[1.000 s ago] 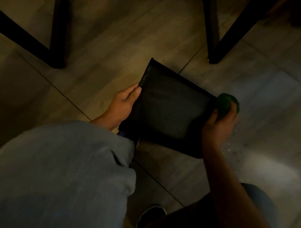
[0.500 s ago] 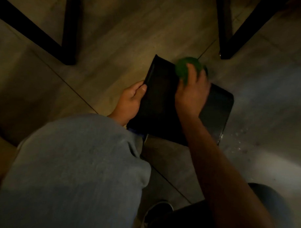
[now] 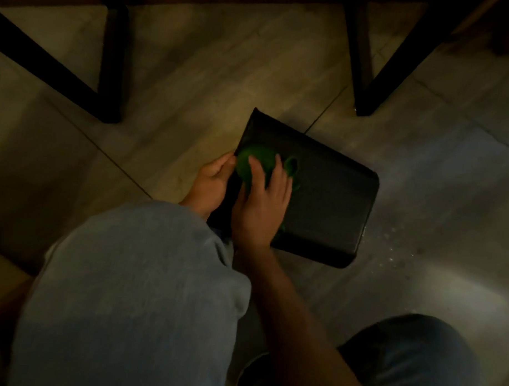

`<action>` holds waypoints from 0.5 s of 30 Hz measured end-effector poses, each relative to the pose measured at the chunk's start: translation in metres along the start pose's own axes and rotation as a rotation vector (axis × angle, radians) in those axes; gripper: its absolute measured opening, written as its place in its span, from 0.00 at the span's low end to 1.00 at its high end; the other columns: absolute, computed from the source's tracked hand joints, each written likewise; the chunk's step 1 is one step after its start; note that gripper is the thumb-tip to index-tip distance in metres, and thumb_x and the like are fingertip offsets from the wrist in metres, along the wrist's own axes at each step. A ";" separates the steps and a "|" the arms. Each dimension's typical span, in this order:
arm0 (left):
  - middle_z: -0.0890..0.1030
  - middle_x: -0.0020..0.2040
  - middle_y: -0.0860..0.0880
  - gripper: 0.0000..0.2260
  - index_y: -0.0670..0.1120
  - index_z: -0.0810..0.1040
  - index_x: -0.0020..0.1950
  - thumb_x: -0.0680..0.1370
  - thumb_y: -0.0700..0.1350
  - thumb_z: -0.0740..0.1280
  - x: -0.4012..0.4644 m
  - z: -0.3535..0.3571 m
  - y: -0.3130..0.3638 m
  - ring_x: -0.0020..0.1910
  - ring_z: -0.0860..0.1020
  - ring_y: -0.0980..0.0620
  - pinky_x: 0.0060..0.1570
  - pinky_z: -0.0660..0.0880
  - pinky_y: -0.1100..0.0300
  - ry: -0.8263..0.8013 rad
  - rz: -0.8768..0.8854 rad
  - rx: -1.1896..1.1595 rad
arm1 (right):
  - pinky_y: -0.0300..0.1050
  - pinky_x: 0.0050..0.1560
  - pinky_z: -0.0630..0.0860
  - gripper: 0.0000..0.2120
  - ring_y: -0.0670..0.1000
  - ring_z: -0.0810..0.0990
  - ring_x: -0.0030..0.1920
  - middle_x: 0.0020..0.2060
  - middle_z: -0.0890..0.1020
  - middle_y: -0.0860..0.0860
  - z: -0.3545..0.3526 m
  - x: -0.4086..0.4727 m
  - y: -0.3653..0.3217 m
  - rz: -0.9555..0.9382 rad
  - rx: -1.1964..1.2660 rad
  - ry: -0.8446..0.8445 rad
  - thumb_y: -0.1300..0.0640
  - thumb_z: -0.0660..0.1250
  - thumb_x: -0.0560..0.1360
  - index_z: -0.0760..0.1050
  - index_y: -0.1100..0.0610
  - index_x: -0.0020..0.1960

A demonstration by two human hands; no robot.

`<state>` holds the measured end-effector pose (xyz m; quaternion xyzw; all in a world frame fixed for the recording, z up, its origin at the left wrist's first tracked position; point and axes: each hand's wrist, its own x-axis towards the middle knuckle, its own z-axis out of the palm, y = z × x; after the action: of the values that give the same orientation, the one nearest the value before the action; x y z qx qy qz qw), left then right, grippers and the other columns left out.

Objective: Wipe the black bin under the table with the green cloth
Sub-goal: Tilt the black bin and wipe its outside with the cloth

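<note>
Mid-wipe: the black bin (image 3: 328, 201) lies on its side on the tiled floor (image 3: 178, 109) at centre frame. The right hand (image 3: 261, 204) presses the green cloth (image 3: 248, 166) flat-fingered near the bin's 9 o'clock edge, where the left hand (image 3: 212, 182) grips it. Next, I judge, a sweep toward 3 o'clock.

A tiled floor (image 3: 222, 76) lay dim, with black table legs (image 3: 110, 72) standing at upper left and upper right. Small pale specks (image 3: 395, 249) (droplets or crumbs, hard to tell) dotted the tile at right. A dark shoe (image 3: 252, 374) showed below.
</note>
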<state>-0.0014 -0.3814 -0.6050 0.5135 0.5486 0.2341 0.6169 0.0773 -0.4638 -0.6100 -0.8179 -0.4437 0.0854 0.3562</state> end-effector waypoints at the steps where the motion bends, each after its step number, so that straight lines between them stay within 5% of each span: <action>1: 0.79 0.72 0.46 0.18 0.47 0.77 0.73 0.85 0.51 0.61 -0.002 0.001 0.002 0.73 0.76 0.48 0.79 0.66 0.44 -0.003 0.018 0.005 | 0.62 0.77 0.64 0.20 0.63 0.70 0.75 0.75 0.72 0.62 0.004 0.018 0.001 -0.022 -0.021 -0.011 0.55 0.65 0.80 0.76 0.51 0.72; 5: 0.79 0.72 0.48 0.22 0.52 0.78 0.72 0.82 0.62 0.63 -0.001 0.003 -0.009 0.73 0.75 0.47 0.78 0.66 0.41 0.003 0.066 0.115 | 0.66 0.71 0.71 0.22 0.68 0.75 0.70 0.70 0.76 0.65 0.000 0.084 0.038 -0.096 -0.098 -0.051 0.52 0.61 0.81 0.75 0.54 0.74; 8: 0.80 0.70 0.50 0.29 0.57 0.79 0.70 0.77 0.73 0.61 0.011 -0.001 -0.029 0.72 0.76 0.47 0.76 0.68 0.40 0.056 0.058 0.184 | 0.65 0.70 0.73 0.22 0.68 0.75 0.69 0.70 0.75 0.66 -0.025 0.104 0.086 0.079 -0.137 -0.010 0.51 0.61 0.82 0.72 0.54 0.75; 15: 0.78 0.72 0.52 0.30 0.55 0.78 0.72 0.77 0.71 0.62 0.009 0.004 -0.018 0.73 0.74 0.51 0.78 0.66 0.44 0.034 0.001 0.099 | 0.65 0.75 0.68 0.23 0.64 0.67 0.77 0.80 0.63 0.61 -0.100 0.018 0.160 0.363 -0.083 0.064 0.54 0.59 0.85 0.65 0.52 0.79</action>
<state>-0.0001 -0.3815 -0.6257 0.5396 0.5695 0.2156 0.5814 0.2399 -0.5567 -0.6387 -0.9007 -0.2805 0.1038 0.3150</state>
